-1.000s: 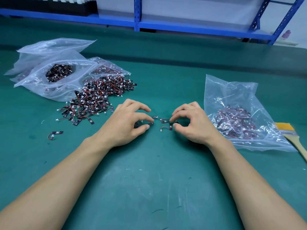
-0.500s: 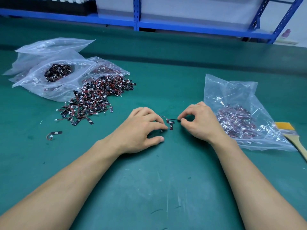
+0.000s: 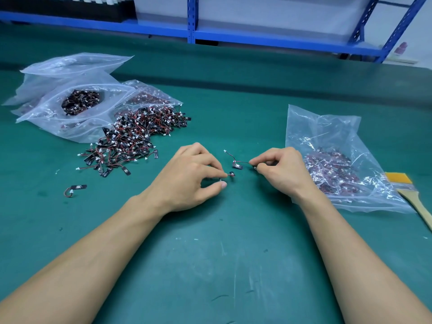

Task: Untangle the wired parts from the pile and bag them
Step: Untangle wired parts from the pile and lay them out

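Observation:
A pile of small black wired parts (image 3: pixel 131 141) with red-black leads and white plugs lies on the green mat, left of centre. My left hand (image 3: pixel 187 178) pinches one small wired part (image 3: pixel 231 174) at its fingertips. My right hand (image 3: pixel 280 169) pinches the lead of another wired part (image 3: pixel 237 165), whose white plug sticks up toward the back. The two parts hang close together between my hands. A clear bag (image 3: pixel 346 136) holding many wired parts lies just right of my right hand.
Clear zip bags (image 3: pixel 58 113) with more parts lie at the back left, behind the pile. One stray wired part (image 3: pixel 76 188) lies alone near the left. A paintbrush (image 3: pixel 411 195) rests at the right edge. Blue shelving (image 3: pixel 191 17) runs along the back.
My hands have drawn slightly apart, and the tangled parts between them have separated into one part at each hand.

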Demonstrator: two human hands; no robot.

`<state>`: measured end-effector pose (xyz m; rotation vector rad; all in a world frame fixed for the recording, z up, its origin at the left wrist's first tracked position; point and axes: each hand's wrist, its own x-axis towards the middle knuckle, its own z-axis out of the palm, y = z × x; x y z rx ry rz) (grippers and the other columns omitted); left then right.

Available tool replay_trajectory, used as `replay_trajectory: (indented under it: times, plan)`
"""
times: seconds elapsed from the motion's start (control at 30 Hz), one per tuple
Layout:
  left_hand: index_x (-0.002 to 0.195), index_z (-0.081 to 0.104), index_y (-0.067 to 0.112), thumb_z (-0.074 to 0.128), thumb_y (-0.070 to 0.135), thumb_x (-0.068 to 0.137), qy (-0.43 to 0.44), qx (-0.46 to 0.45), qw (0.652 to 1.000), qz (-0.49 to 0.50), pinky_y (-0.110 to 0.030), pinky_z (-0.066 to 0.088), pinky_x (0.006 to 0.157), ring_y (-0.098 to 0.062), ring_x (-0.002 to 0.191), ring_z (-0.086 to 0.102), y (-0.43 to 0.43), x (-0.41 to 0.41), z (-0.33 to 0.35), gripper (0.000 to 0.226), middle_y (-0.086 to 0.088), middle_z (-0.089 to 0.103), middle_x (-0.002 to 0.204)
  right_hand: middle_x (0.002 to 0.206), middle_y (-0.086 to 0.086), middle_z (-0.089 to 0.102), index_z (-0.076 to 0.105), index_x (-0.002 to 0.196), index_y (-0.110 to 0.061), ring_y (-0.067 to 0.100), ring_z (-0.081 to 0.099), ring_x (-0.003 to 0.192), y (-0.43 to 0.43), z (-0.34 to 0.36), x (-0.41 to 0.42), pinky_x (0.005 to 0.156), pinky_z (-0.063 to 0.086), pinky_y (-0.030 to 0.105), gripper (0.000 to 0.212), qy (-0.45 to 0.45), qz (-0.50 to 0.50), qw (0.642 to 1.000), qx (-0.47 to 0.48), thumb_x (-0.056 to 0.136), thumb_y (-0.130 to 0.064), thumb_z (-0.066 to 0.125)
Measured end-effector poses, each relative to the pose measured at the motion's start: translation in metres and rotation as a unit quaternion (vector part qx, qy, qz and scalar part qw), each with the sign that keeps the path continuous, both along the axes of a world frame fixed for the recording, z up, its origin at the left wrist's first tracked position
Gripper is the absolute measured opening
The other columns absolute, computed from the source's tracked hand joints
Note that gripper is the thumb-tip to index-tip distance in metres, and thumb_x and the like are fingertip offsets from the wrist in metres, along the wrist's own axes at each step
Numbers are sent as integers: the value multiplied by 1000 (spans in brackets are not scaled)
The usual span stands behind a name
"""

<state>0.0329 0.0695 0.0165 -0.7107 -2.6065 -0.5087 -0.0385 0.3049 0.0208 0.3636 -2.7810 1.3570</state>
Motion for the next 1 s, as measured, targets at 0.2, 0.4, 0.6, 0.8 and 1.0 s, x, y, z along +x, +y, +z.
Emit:
replay_trajectory:
  times: [0.2, 0.4, 0.6, 0.8, 1.0]
  plan:
    - [112, 75, 30, 66, 44, 91, -30, -23, 998, 50, -31, 32, 98, -15, 104, 47, -1, -3, -1, 28, 19, 65, 107, 63, -3, 70, 76, 65, -34, 6, 46, 48, -1, 2, -1, 49, 38, 15, 23, 7, -37, 999, -9, 65, -30, 53]
    - [120, 70, 32, 64, 53, 90, -34, -20, 999, 31, -34, 34, 101, -16, 110, 46, 8, -3, -1, 38, 15, 60, 117, 66, -21, 71, 75, 61, -34, -4, 56, 55, -2, 5, 0, 49, 36, 6, 21, 6, -31, 999, -15, 64, -33, 54]
    - [141, 54, 31, 34, 74, 90, -67, -102, 992, -10, -33, 21, 113, -12, 124, 38, 24, 0, -2, 69, 18, 49, 143, 71, -12, 73, 76, 67, -35, 5, 63, 67, -2, 4, 0, 58, 43, 17, 22, -6, -6, 1000, 1, 65, -36, 54]
    - [148, 44, 30, 18, 79, 89, -70, -141, 988, -11, -37, 10, 118, -11, 132, 32, 31, -1, -9, 80, 17, 40, 152, 75, -13, 73, 74, 68, -36, 3, 65, 75, -2, 2, -2, 70, 49, 23, 23, 14, -22, 999, 46, 80, -20, 62]
    - [133, 60, 32, 41, 71, 90, -54, -62, 996, -35, -35, 23, 113, -11, 128, 39, 21, -3, -6, 61, 18, 52, 140, 67, -23, 70, 75, 66, -32, -1, 64, 68, 0, 0, -2, 66, 49, 21, 21, 17, -19, 998, 63, 79, -21, 63]
